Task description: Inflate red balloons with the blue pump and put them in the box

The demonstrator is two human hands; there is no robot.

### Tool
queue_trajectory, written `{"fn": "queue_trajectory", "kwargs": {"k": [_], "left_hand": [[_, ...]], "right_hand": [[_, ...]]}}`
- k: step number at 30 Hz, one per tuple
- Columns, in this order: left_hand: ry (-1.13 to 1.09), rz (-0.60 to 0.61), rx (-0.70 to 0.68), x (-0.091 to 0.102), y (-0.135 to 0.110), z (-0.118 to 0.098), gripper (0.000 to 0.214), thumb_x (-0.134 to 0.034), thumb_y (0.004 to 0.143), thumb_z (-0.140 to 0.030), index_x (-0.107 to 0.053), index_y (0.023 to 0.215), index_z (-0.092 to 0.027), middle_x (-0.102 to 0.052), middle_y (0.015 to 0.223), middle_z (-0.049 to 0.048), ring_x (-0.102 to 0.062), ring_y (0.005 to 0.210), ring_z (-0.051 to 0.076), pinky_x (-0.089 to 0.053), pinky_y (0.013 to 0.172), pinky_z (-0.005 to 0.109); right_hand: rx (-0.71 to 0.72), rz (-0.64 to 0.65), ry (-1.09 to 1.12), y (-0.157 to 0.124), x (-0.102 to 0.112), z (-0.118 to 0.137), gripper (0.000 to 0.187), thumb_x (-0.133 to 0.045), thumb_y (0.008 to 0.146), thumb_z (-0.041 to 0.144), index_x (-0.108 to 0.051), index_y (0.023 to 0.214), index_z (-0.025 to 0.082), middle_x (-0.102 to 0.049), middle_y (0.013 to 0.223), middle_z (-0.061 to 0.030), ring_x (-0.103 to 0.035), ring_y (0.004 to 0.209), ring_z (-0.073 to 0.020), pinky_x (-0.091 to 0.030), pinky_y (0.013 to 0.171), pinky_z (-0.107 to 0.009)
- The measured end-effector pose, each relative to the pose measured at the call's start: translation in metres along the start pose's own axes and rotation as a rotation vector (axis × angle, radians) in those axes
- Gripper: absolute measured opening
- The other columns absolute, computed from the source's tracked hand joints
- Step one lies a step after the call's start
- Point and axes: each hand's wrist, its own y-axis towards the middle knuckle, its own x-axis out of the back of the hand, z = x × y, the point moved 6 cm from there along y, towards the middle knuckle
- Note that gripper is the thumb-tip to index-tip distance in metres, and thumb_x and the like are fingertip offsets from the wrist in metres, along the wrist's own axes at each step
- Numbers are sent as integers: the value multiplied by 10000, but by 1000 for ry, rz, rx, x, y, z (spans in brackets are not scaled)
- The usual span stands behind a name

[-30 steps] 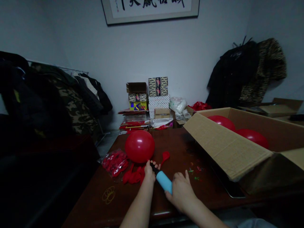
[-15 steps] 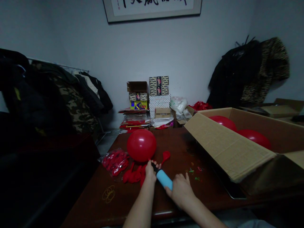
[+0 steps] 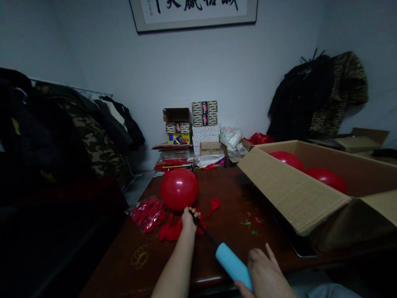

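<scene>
One bench (image 3: pixel 229 186): everything within reach is being carried by this brown top.
One large cardboard box (image 3: pixel 291 190): two red balloons (image 3: pixel 325 180) are being held inside, on the right; whether more are being hidden by the flap cannot be told.
One inflated balloon (image 3: pixel 179 188): it is being kept just beyond the left hand (image 3: pixel 188 220), over the bench's left half. Judging from its roundness, a burst is being risked if too much air is forced in, and a leak if the neck is let slip; the neck is being hidden by fingers.
One blue pump (image 3: pixel 234 267): it is being held slantwise, with a thin black rod (image 3: pixel 208 236) being exposed. A bent rod or a tugged-off balloon is probably being risked, should the barrel be pushed askew.
Two hands: the pump's black end is being gripped by the left fingers; the blue barrel is being clasped by the right hand (image 3: pixel 266 269), one finger being lifted clear.
One clear bag (image 3: pixel 149 213): a red bundle is being enclosed, its pieces too crowded to be counted.
One loose red pile (image 3: pixel 170 234): flat balloons are being heaped, uncounted.
One flat balloon (image 3: pixel 214 204): it is being left apart.
Several yellow bands (image 3: pixel 139 257): they are being overlapped.
</scene>
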Motion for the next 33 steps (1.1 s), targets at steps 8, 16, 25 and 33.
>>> {"fn": "queue_trajectory", "kwargs": {"k": [8, 16, 25, 33], "left_hand": [[-1, -36, 18, -2, -7, 15, 173, -407, 834, -195, -384, 663, -201, -398, 484, -74, -341, 325, 65, -461, 551, 284], [-165, -109, 177, 20, -10, 23, 147, -420, 799, -125, -425, 664, -186, -551, 629, -9, -550, 510, 120, -461, 795, 468], [-163, 19, 390, 17, -15, 38, 105, -552, 760, -210, -492, 679, -180, -630, 751, 10, -641, 806, 236, -309, 864, 623], [-180, 59, 224, 3, -19, 44, 140, -522, 785, -113, -503, 657, -166, -591, 657, 22, -644, 722, 178, -471, 803, 415]], "right_hand": [[-16, -19, -6, -7, -1, -10, 436, -506, 725, 510, -682, 895, 150, -607, 989, -137, -492, 1001, -298, -55, 1059, -522], [-32, 8, -15, -3, -4, -9, 431, -534, 700, 497, -692, 876, 137, -592, 1026, -154, -470, 1039, -314, -23, 1061, -519], [-51, -41, -47, 23, 1, 8, 417, -498, 728, 439, -685, 894, 106, -599, 958, -154, -480, 1008, -305, -47, 1054, -512], [-96, -89, -47, 69, 1, 27, 446, -496, 714, 452, -667, 956, 119, -594, 991, -145, -461, 1026, -305, -58, 1055, -479]]}}
